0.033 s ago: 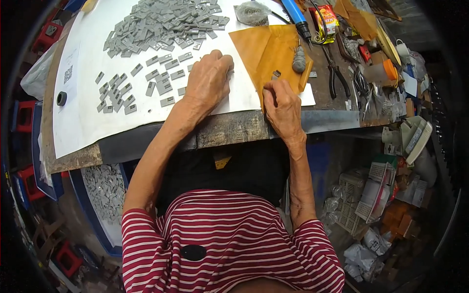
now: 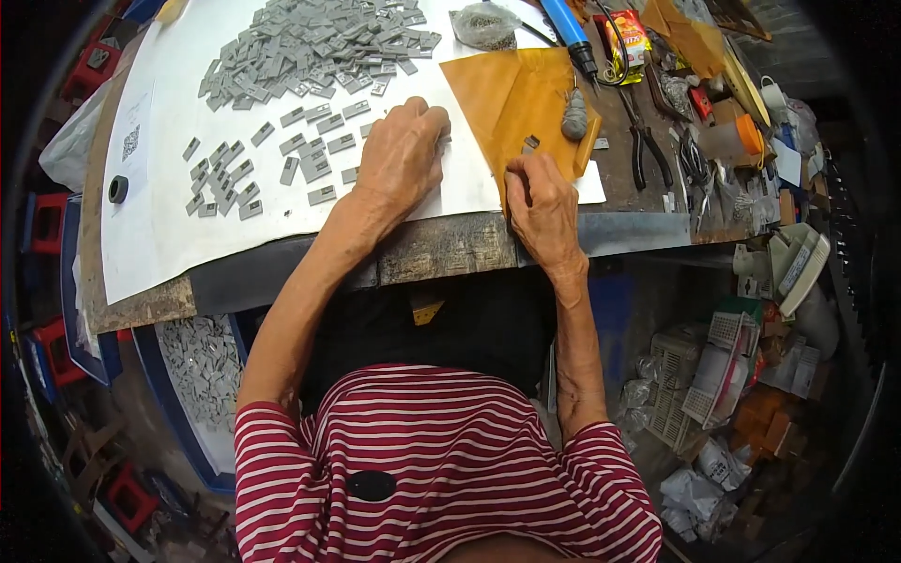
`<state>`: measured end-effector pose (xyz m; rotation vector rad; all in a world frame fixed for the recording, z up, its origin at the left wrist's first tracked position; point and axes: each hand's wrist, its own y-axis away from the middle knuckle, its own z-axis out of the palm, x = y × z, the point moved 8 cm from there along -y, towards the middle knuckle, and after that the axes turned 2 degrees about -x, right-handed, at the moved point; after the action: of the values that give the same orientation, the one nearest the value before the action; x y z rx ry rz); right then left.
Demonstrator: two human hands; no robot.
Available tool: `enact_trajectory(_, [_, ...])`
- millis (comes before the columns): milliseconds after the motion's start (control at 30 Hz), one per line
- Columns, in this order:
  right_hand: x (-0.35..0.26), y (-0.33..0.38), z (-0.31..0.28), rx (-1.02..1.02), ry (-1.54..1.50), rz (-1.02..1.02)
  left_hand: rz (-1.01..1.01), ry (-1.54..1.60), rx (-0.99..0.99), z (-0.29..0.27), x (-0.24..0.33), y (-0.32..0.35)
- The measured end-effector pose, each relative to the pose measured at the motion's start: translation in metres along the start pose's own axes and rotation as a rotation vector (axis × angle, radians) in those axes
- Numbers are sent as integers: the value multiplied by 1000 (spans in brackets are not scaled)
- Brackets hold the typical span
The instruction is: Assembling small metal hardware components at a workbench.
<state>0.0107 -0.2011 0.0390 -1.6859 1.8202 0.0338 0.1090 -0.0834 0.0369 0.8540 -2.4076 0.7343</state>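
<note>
The small grey piece lies flat on the brown paper sheet, just beyond the fingertips of your right hand. Judged by its look, it is a light, stiff, flat rectangle that will slide easily on paper; take it by its two long edges with thumb and forefinger, since its flat face offers little purchase.

Your right hand rests knuckles-up at the near edge of the brown sheet, fingers curled together. Whether they pinch anything cannot be told; the fingertips are hidden.

Your left hand lies palm-down on the white sheet, fingers bent and pressed close. What sits under them is not visible.

Left of that hand, loose grey pieces lie in rough rows. Farther back, a dense heap of grey pieces covers the sheet.

Beyond the brown sheet lie a blue-handled tool, a grey lump and pliers on the workbench.
</note>
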Motion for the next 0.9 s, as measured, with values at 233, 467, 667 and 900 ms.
enact_trajectory(233, [5,2,-1,47,-3,-10,-7,255,99,-1,14,13])
enact_trajectory(467, [23,2,-1,56,-106,141,-305,660,-28,12,18,25])
enact_trajectory(667, [45,9,-2,114,-401,340,-361,836,-90,30,17,26])
enact_trajectory(900, [49,9,0,42,-428,408,-170,626,42,29,26,24])
